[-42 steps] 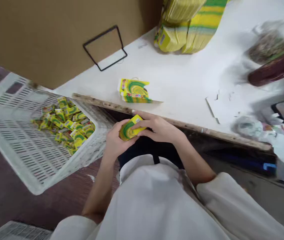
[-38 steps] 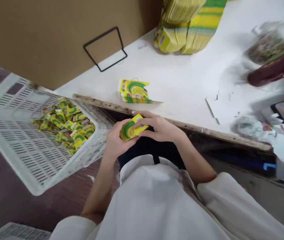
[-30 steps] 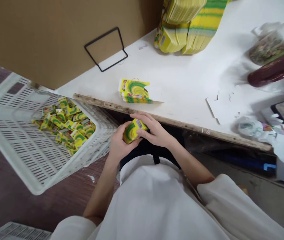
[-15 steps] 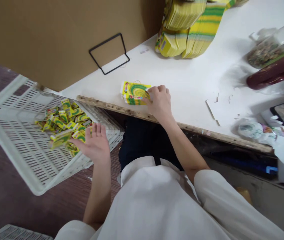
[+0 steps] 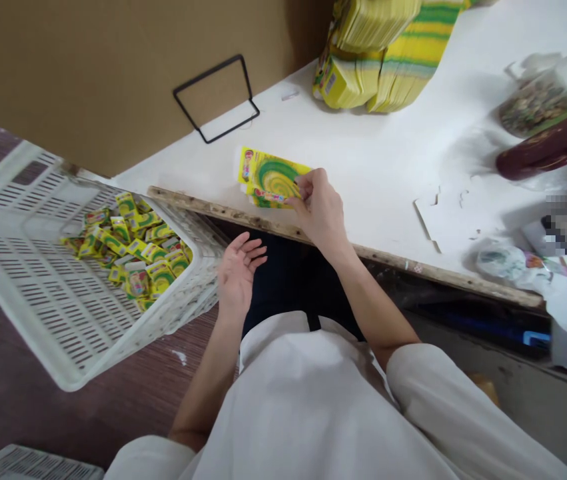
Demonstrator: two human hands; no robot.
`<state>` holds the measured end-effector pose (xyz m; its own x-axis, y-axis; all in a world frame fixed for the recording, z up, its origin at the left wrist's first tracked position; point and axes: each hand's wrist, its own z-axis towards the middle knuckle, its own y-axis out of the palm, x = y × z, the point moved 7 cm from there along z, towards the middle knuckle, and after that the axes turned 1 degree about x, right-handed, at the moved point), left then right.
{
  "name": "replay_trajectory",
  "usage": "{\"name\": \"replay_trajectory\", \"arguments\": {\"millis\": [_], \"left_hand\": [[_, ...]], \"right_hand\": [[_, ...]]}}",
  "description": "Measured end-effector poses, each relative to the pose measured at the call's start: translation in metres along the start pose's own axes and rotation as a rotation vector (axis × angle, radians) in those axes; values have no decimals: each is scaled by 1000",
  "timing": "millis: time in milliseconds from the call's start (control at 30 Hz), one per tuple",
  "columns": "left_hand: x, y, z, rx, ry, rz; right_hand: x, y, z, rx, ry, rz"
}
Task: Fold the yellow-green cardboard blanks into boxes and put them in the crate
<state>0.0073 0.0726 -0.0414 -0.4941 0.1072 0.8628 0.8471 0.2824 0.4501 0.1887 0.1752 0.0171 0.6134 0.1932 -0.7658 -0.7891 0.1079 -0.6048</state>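
Note:
My right hand (image 5: 320, 207) pinches the right end of a flat yellow-and-green printed carton (image 5: 274, 175) over the white table. Under that carton, more flat cartons (image 5: 259, 199) of the same print show at its lower edge. My left hand (image 5: 237, 275) is raised in front of the table edge, palm up, fingers apart, with nothing in it. To its left, a white slatted plastic crate (image 5: 70, 373) holds many small yellow-and-green boxes (image 5: 138, 248) in a loose heap.
A large brown cardboard panel (image 5: 113, 73) rises at the back left, with a black wire stand (image 5: 228, 130) before it. Bundled flat cartons (image 5: 383, 73) stand at the back. To the right lie a dark red cylinder (image 5: 538, 147), a clear jar (image 5: 533, 107) and paper scraps (image 5: 428, 227).
My left hand has moved right, away from the crate, and a blurred small box beside it has dropped among the others. The carton in my right hand has lifted and tilted slightly.

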Motion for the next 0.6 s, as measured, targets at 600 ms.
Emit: {"name": "replay_trajectory", "arguments": {"millis": [600], "left_hand": [[31, 22, -2, 169, 355, 3]], "right_hand": [[-52, 44, -82, -636, -22, 720]]}}
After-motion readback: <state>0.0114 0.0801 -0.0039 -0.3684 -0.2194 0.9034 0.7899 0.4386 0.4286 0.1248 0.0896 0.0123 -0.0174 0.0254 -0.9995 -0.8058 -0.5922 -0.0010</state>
